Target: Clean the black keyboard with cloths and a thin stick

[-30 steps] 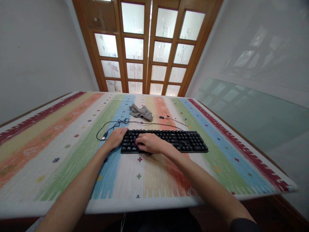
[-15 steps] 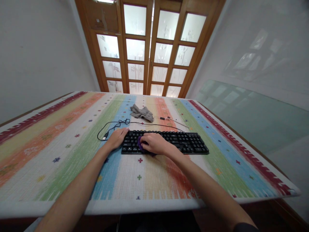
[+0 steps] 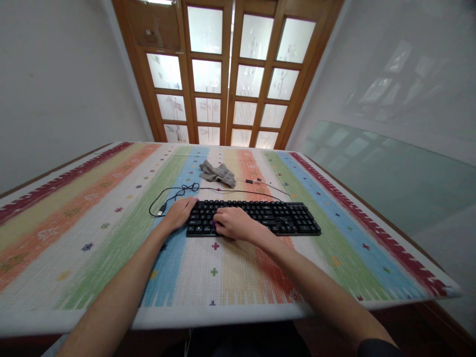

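A black keyboard (image 3: pixel 290 218) lies flat on the table. My left hand (image 3: pixel 180 213) grips its left end, with the fingertips at the upper left corner. Over the left-middle keys is my right hand (image 3: pixel 232 222), its fingers curled closed around a small purple lump (image 3: pixel 214 224). Most of that lump is hidden under the fingers; it looks soft, but I cannot tell what it is made of. The keyboard's black cable (image 3: pixel 193 187) runs behind it in a loose tangle, ending in a USB plug (image 3: pixel 160 212) left of my left hand.
A crumpled grey cloth (image 3: pixel 217 173) lies behind the keyboard. To its right are a thin light stick (image 3: pixel 275 188) and a small dark piece (image 3: pixel 249 181). A striped tablecloth (image 3: pixel 111 248) covers the table. Glazed wooden doors (image 3: pixel 226 74) stand beyond the far edge.
My right hand has shifted very slightly on the keys, and less of the purple lump shows now. My left hand keeps its place on the keyboard's end.
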`<action>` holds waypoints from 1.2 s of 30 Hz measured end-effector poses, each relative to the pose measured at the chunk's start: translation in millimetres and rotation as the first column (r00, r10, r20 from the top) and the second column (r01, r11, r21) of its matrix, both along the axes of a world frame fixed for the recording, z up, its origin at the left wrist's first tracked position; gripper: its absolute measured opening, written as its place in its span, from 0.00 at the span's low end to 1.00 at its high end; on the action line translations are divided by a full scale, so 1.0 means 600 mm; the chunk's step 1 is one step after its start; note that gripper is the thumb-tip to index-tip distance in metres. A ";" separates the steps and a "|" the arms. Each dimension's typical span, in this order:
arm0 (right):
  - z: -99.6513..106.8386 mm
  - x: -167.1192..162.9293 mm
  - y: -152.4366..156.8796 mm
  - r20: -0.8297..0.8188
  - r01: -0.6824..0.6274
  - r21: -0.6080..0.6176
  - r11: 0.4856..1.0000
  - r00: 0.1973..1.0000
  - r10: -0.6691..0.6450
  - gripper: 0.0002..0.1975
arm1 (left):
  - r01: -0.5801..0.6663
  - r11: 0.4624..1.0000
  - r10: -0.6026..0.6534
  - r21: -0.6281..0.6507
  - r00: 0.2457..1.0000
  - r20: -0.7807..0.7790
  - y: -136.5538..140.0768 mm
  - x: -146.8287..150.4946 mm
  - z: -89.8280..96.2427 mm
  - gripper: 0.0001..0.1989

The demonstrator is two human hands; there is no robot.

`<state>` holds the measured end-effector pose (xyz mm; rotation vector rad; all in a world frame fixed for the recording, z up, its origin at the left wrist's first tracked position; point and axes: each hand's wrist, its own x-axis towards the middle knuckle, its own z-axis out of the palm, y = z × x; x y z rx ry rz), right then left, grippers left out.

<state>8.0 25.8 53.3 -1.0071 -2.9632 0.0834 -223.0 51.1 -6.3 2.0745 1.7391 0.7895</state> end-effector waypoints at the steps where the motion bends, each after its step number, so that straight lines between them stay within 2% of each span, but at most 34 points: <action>1: -0.001 0.002 0.001 -0.011 -0.001 -0.006 1.000 1.000 0.001 0.13 | -0.001 1.000 0.001 -0.001 1.000 -0.002 0.000 0.000 0.001 0.28; 5: -0.005 0.016 0.009 -0.092 0.010 -0.020 1.000 0.996 -0.012 0.11 | 0.016 1.000 -0.016 -0.011 1.000 0.000 -0.002 0.001 0.004 0.28; 10: 0.002 0.040 0.015 -0.177 0.114 0.032 0.993 0.978 -0.107 0.09 | 0.018 1.000 -0.018 0.003 1.000 -0.014 -0.001 0.001 0.004 0.28; 16: -0.007 0.039 0.007 -0.106 0.096 -0.004 0.995 0.990 -0.096 0.11 | 0.021 1.000 -0.021 0.001 0.999 -0.027 -0.001 0.001 0.003 0.29; 23: -0.024 0.035 -0.009 -0.080 0.123 0.036 0.992 0.990 -0.119 0.14 | 0.014 1.000 -0.014 -0.002 1.000 -0.012 -0.001 0.002 0.002 0.28; 31: -0.016 0.045 -0.007 -0.077 0.093 -0.006 0.996 0.993 -0.094 0.11 | 0.010 1.000 -0.010 -0.019 1.000 -0.014 -0.004 0.005 0.008 0.29; 36: -0.010 0.063 0.001 -0.155 0.153 0.028 0.988 0.977 -0.147 0.08 | 0.010 1.000 -0.010 -0.014 1.000 -0.013 -0.004 0.005 0.009 0.28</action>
